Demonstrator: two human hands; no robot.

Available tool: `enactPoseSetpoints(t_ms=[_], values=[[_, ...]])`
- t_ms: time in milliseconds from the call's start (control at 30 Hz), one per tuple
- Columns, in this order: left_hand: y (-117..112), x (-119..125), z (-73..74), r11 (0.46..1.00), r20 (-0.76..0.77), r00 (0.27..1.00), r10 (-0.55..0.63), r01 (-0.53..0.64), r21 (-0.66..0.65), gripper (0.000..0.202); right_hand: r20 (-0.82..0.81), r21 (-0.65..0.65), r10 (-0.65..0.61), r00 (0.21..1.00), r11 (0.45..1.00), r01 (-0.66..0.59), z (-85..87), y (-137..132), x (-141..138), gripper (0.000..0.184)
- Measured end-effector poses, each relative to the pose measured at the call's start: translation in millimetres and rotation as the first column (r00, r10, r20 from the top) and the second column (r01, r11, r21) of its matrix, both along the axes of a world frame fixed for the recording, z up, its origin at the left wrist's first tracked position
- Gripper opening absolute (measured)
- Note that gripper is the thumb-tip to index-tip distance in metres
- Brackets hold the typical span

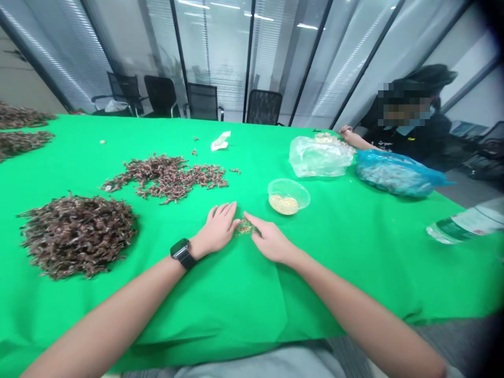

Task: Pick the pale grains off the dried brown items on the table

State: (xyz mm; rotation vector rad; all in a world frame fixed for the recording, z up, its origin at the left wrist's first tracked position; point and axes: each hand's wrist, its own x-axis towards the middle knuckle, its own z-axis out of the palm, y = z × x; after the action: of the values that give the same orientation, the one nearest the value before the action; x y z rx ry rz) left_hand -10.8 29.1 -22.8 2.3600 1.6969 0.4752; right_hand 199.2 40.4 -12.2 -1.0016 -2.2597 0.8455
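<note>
Held the left hand (pixel 216 228) open, with fingers out straight, at one side of a small pile of golden bits (pixel 244 226) on the green-covered counter (pixel 236 304). Held the right hand (pixel 273 241) loosely open opposite, with forefinger pointing. Had a clear bowl (pixel 302 195) of pale grains near, beyond the right hand, and a brown heap (pixel 79 236) well to the left.

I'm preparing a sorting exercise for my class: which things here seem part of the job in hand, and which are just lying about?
Likely in the job:
left hand
right hand
small golden heap between them
clear bowl holding pale bits

Apparently just lying about:
white scrap
bottle
black chair
large brown pile (untouched; role uncertain)
</note>
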Motion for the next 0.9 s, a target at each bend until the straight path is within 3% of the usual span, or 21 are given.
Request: enactPoseSetpoints(t_ms=[167,267,400,567,700,767,900], values=[[1,2,1.2,1.000,0.000,1.000,-0.008,0.008,0.022,0.057,-0.098,-0.098,-0.028,0.995,0.995,0.018,-4.2,5,3,0.069],[2,1,-1.4,0.999,-0.010,1.000,-0.008,0.008,0.032,0.057,-0.039,-0.098,-0.082,0.996,0.992,0.078,-1.7,7,5,0.070],[3,1,-2.9,0.999,-0.012,1.000,-0.013,0.013,0.031,0.055,-0.022,-0.076,-0.033,0.999,0.997,0.031,1.1,7,6,0.069],[4,4,1.2,0.996,0.148,0.987,0.054,-0.064,0.062,0.039,-0.169,-0.152,-0.004,0.986,0.988,-0.022,-5.2,13,7,0.073],[8,4,1.9,0.994,0.225,0.971,0.076,-0.092,0.061,0.028,-0.097,-0.124,-0.072,0.993,0.991,0.059,-7.3,18,11,0.072],[9,3,0.9,0.994,0.224,0.972,0.069,-0.087,0.070,0.029,-0.108,-0.143,-0.034,0.994,0.989,0.018,-9.5,20,10,0.074],[8,4,-1.2,0.994,0.176,0.983,0.059,-0.074,0.081,0.033,-0.295,-0.243,0.009,0.955,0.966,-0.084,-19.2,23,6,0.080]])
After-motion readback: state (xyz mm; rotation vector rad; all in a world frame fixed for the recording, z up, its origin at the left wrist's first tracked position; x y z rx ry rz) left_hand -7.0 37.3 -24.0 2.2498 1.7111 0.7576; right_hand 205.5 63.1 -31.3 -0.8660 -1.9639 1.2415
